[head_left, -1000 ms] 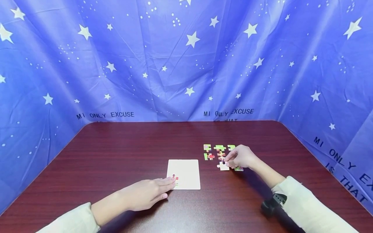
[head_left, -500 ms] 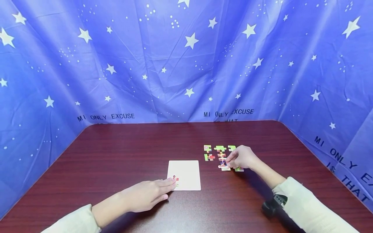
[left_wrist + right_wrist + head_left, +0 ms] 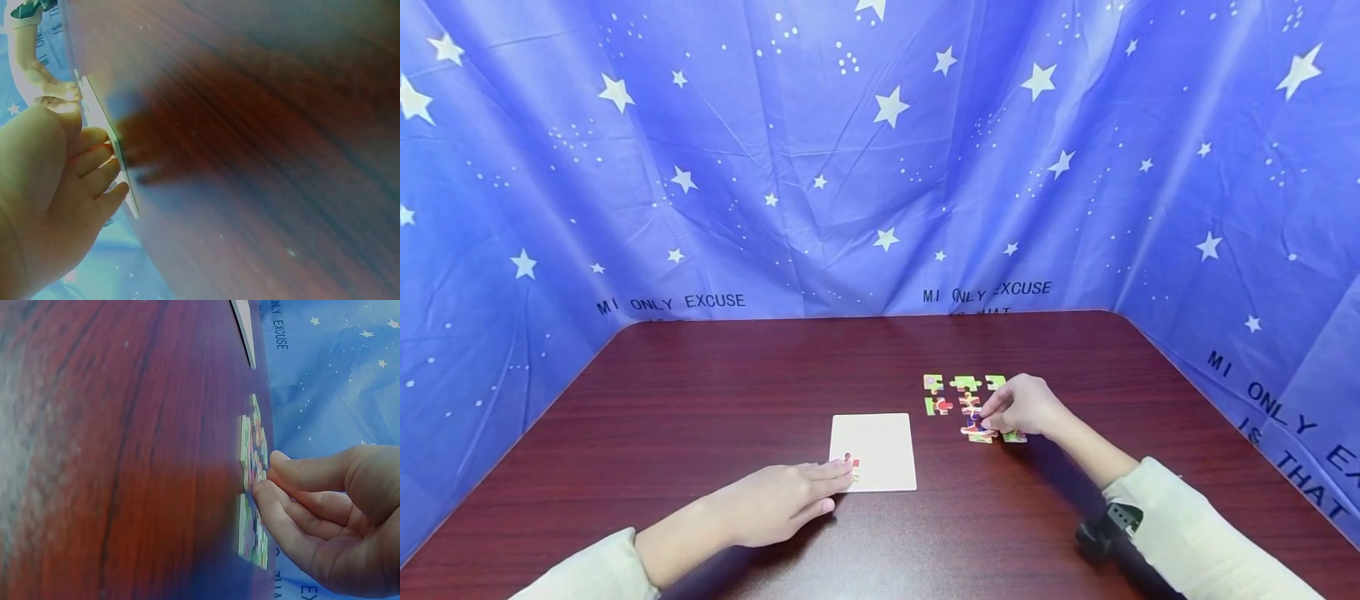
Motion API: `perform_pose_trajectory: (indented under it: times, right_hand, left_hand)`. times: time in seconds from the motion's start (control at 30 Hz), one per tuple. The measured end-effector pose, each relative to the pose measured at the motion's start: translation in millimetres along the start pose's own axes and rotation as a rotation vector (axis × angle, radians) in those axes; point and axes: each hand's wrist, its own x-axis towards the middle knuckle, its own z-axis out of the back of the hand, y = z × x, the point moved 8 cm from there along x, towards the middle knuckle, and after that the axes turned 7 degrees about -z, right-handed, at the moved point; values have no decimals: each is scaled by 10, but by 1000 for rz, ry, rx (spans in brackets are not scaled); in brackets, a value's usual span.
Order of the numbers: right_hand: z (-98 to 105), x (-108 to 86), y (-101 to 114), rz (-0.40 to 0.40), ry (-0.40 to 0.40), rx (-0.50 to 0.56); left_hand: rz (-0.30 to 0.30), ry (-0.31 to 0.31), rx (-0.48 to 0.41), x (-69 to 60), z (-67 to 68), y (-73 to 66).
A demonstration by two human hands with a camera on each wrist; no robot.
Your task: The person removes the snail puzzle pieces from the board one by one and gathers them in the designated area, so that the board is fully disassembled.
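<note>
With straight fingers, my left hand (image 3: 786,500) rests on the lower left of a square white board (image 3: 880,446), over a small puzzle piece (image 3: 855,463) with red on it that its fingertips partly cover. In the left wrist view those fingers (image 3: 100,172) lie along the board's edge. To the right, my right hand (image 3: 1022,406) pinches a blue and red puzzle piece (image 3: 976,427) between thumb and fingers. That piece is low over the loose group; I cannot tell whether it touches the pieces under it.
Several loose jigsaw pieces lie in rough rows right of the board, among them a green one (image 3: 966,383) and a green and red one (image 3: 937,406). The right hand hides part of the group. A starry blue curtain (image 3: 880,167) hangs behind the dark wooden table (image 3: 737,375).
The piece at the right fingertips looked pale a second ago and now shows its blue and red picture, lying flatter. My right hand stays nearly in place. My left hand has kept still.
</note>
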Motion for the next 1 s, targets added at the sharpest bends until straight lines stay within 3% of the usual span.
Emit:
perform_pose_trajectory:
  times: [0.37, 0.77, 1.0]
  right_hand:
    - [-87, 7, 192, 55, -6, -28]
    - [-303, -9, 511, 171, 59, 26]
    - [-440, -2, 697, 210, 100, 29]
  left_hand:
    - [-116, -83, 152, 42, 98, -52]
    - [-145, -130, 181, 37, 93, -62]
    - [-120, -107, 170, 41, 88, -47]
